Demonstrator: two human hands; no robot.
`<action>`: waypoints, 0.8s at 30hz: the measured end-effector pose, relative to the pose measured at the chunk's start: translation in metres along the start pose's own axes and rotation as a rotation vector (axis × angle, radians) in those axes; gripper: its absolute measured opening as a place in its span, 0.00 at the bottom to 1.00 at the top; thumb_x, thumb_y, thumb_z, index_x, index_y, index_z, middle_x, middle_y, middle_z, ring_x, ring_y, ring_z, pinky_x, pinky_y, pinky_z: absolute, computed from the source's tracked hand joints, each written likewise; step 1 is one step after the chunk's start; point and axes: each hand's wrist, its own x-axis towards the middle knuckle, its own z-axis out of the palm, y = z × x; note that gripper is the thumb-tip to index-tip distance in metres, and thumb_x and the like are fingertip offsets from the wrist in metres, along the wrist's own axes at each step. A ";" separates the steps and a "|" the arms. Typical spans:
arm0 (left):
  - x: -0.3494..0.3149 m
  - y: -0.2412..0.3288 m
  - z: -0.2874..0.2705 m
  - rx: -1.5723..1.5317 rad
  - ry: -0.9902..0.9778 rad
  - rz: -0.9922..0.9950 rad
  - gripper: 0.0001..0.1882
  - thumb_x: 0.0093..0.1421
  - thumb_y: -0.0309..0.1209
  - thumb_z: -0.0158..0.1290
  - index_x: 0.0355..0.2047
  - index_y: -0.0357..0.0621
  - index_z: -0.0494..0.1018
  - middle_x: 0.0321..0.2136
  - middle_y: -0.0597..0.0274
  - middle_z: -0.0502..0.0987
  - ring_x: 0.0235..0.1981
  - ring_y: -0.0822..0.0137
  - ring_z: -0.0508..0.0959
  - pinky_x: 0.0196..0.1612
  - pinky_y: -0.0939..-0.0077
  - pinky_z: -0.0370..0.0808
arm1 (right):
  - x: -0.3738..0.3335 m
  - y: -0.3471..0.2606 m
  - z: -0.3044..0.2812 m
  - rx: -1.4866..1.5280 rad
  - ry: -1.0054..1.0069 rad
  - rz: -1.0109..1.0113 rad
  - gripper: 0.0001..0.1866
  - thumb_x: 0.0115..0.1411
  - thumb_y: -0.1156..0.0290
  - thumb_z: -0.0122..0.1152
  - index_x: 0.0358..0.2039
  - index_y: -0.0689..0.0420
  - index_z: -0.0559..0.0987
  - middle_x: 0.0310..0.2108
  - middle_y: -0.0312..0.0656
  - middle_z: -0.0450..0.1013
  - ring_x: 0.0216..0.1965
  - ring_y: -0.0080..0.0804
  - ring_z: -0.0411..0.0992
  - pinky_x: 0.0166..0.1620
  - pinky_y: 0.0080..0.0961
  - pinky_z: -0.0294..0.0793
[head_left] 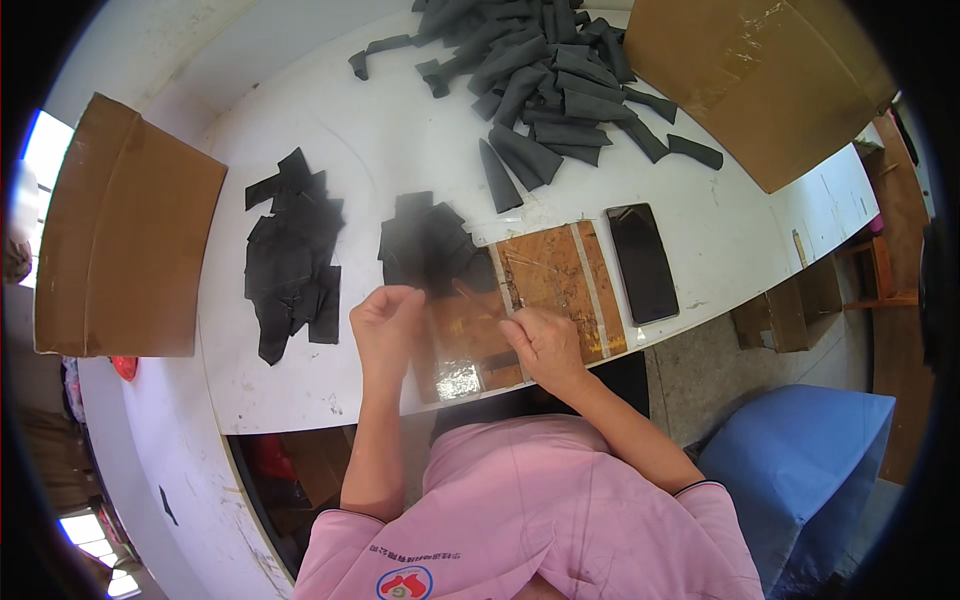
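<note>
My left hand (385,325) is closed at the near edge of a stack of black fabric pieces (430,245), pinching the lowest piece. My right hand (540,340) rests curled on a brown wooden board (555,275) with tape strips, holding a thin stick-like tool that points toward the stack. Both hands sit close together near the white table's front edge (300,390). What exactly the right fingers grip is partly hidden.
A second pile of black fabric pieces (290,255) lies to the left. Many rolled dark strips (550,80) are heaped at the back. A dark phone (642,262) lies right of the board. Cardboard boxes stand at left (120,230) and back right (760,70). A blue cushion (800,470) is beside me.
</note>
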 end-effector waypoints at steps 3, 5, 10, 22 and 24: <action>-0.020 0.023 -0.001 -0.407 -0.076 -0.218 0.01 0.49 0.21 0.52 0.22 0.38 0.72 0.16 0.66 0.72 0.15 0.80 0.67 0.18 0.88 0.62 | -0.003 -0.014 -0.010 0.256 -0.064 0.193 0.10 0.52 0.66 0.55 0.21 0.60 0.72 0.17 0.44 0.66 0.22 0.40 0.69 0.26 0.30 0.67; -0.033 0.029 -0.004 -0.474 -0.174 -0.250 0.02 0.51 0.21 0.53 0.26 0.36 0.72 0.17 0.63 0.72 0.16 0.77 0.70 0.18 0.89 0.65 | -0.003 -0.033 -0.020 0.304 -0.061 0.132 0.10 0.51 0.67 0.57 0.23 0.60 0.72 0.17 0.43 0.67 0.22 0.38 0.69 0.26 0.28 0.67; -0.060 0.046 0.005 -0.383 -0.310 -0.184 0.03 0.46 0.21 0.55 0.23 0.37 0.71 0.18 0.64 0.72 0.17 0.77 0.70 0.20 0.85 0.65 | 0.010 -0.071 -0.037 0.574 0.000 0.102 0.09 0.46 0.74 0.62 0.28 0.61 0.74 0.23 0.40 0.69 0.22 0.29 0.68 0.25 0.21 0.68; -0.069 0.047 0.039 -0.266 0.038 -0.119 0.08 0.49 0.14 0.48 0.28 0.37 0.65 0.19 0.63 0.71 0.11 0.83 0.64 0.11 0.90 0.59 | 0.005 -0.049 -0.016 -0.078 0.188 -0.205 0.07 0.42 0.79 0.57 0.25 0.61 0.71 0.22 0.41 0.63 0.22 0.37 0.67 0.23 0.28 0.68; -0.064 0.042 0.037 -0.379 -0.029 -0.192 0.09 0.48 0.14 0.48 0.29 0.37 0.65 0.20 0.64 0.70 0.11 0.83 0.62 0.11 0.90 0.58 | 0.006 -0.044 -0.016 -0.068 0.212 -0.181 0.07 0.41 0.80 0.56 0.25 0.61 0.72 0.22 0.42 0.64 0.22 0.37 0.67 0.24 0.28 0.68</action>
